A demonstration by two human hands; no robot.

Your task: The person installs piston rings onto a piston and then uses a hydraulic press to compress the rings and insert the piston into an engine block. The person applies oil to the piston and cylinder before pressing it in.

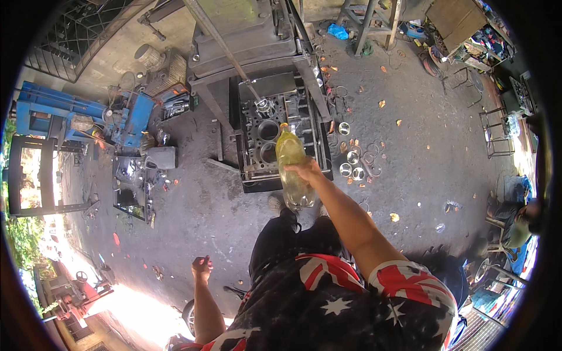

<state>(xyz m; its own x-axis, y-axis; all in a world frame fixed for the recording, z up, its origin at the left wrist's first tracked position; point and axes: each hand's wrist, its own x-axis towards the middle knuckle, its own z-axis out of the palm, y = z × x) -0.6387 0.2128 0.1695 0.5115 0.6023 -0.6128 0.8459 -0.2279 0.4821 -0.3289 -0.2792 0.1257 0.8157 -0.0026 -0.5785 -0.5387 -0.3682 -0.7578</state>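
Observation:
My right hand (304, 169) is closed around a large clear plastic bottle (290, 149) holding yellowish liquid. The bottle tilts with its narrow, orange-tipped end pointing away from me, and the liquid gathers toward that end. Past it lies an engine block (252, 167) with round cylinder bores; the bottle covers part of its near right side. A long metal rod (225, 50) slants down to a shiny round part (264, 106) at the block's far end. Off to the lower left hangs my left hand (202, 267), fingers curled in; whether anything is inside them is hidden.
Metal frame legs (215, 105) flank the block. Several shiny round pieces (352, 157) and rings lie on the floor to its right. Leftward are a grey jerrycan (161, 158), a metal tray (130, 202) and a blue metal frame (137, 120). A person (515, 225) sits at the far right.

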